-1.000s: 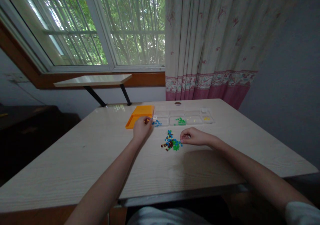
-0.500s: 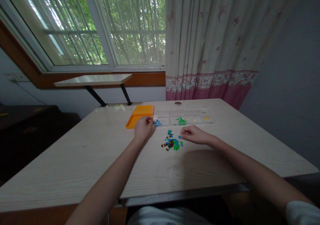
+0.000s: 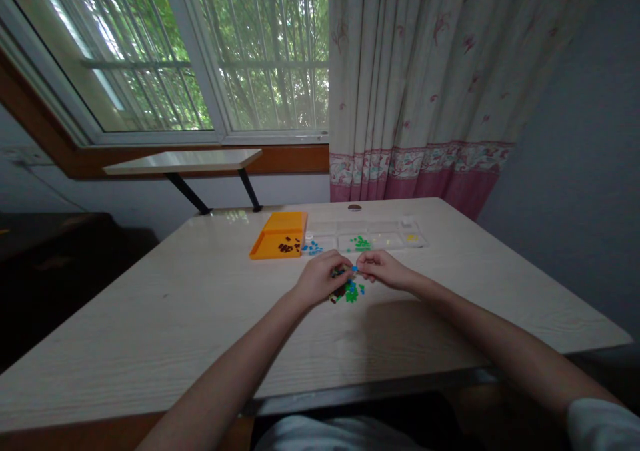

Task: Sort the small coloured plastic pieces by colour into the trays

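Note:
My right hand [image 3: 384,269] pinches a small blue plastic piece [image 3: 355,269] above the pile. Close against it, my left hand [image 3: 324,277] has its fingers curled together with the tips beside that blue piece. Whether the left fingers grip it too, or hold something else, cannot be made out. Under and in front of the left hand lies a mixed pile of tiny pieces, with green pieces [image 3: 352,293] and brown pieces [image 3: 339,291] showing. The left hand hides part of this pile.
Beyond the hands lies an open orange case [image 3: 277,223] with brown pieces [image 3: 289,245] in it. Beside it, a clear compartment tray [image 3: 385,241] holds blue pieces [image 3: 313,247], green pieces [image 3: 359,243] and a few yellow ones [image 3: 412,237]. A raised shelf [image 3: 185,161] stands at the back left.
My left hand has moved from the orange case right and nearer, over the pile. The brown pieces in the case now show. My right hand has shifted slightly left with the blue piece.

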Motion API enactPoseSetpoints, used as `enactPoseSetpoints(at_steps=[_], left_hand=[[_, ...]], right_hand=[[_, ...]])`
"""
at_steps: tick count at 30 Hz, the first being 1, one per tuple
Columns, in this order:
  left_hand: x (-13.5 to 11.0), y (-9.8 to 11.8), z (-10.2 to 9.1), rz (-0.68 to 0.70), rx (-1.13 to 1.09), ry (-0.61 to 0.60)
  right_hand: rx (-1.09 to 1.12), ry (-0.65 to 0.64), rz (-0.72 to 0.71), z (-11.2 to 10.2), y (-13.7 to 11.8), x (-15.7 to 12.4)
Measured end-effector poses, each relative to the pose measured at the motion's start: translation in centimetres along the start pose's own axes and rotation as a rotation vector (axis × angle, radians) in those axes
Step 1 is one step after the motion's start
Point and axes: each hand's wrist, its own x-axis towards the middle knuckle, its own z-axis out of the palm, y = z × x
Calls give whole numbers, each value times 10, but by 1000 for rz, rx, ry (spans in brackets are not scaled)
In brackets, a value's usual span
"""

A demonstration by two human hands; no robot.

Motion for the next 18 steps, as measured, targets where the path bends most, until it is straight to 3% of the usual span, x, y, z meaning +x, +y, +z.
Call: enactPoseSetpoints(at_steps=[15,18], left_hand=[[0,0,-1,-16,-7,-12],[0,-1,-6,-12,-3,39]], right_hand=[[-10,-12,-27,2,-2,0],[-59,1,-47,0,-5,-1]])
